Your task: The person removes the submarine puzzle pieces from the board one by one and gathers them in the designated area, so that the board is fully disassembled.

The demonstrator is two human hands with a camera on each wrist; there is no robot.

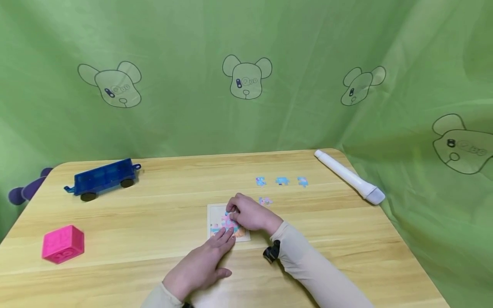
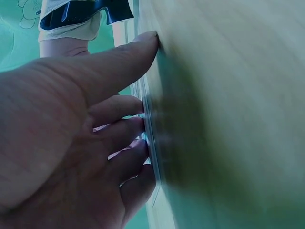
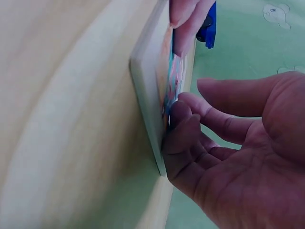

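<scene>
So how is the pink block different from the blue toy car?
The pink block is a small cube with no wheels; the blue toy car is long and low and stands on black wheels. The block sits at the near left edge of the table; the car is farther back. Both lie on the left, well away from the hands, untouched.

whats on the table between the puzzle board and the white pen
In the head view, loose puzzle pieces lie between the puzzle board and the white pen.
</scene>
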